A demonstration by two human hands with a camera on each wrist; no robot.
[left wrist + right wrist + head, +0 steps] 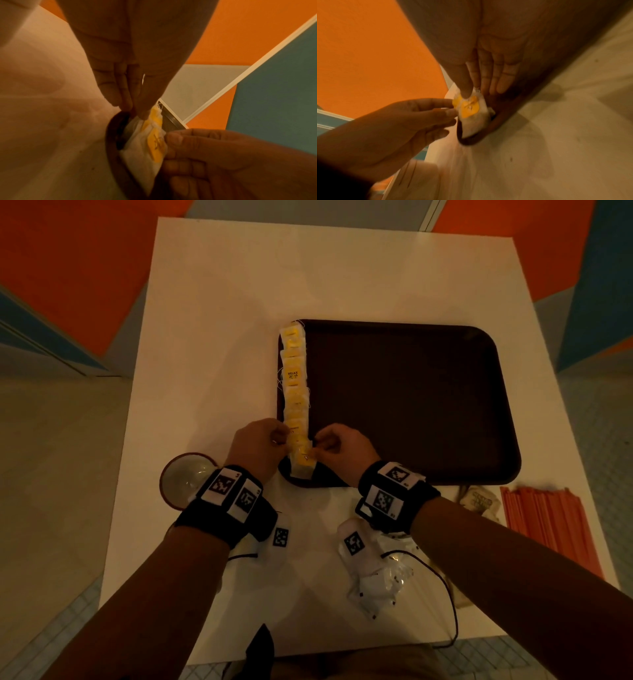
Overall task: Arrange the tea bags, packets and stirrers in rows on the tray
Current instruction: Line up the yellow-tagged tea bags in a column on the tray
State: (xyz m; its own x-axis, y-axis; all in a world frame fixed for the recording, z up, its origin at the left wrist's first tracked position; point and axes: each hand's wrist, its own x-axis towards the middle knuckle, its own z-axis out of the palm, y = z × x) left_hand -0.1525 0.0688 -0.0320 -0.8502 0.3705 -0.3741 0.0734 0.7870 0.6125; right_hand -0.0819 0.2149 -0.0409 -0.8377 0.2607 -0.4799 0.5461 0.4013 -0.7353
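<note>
- White packets (371, 577), crinkled: a loose heap on the white table (219, 337) at the near edge, between the two forearms.
- Brown packets (476, 501): a small pile on the table just near of the tray's near edge, to the right of the right wrist.
- Orange stirrers (548, 529): a bundle laid side by side on the table at the near right, just right of the brown packets.
- Bowl (186, 479), clear with a dark rim: on the table at the near left, partly behind the left wrist.
- Left hand (258, 445): at the tray's near left corner; fingertips (142, 108) drawn together and pinching the left edge of the nearest tea bag.
- Right hand (342, 448): just right of the same bag; thumb and forefinger (465, 86) pinching it at its yellow tag, the other fingers straight beside them.
- Nearest tea bag (301, 462), white with a yellow tag: held between the two hands, its near end hanging over the tray's near left rim.
- Row of tea bags (294, 378): overlapping in one line along the tray's left edge, running from the held bag to the far left corner.
- Tray (428, 405), dark brown with rounded corners: on the table, right of centre.
</note>
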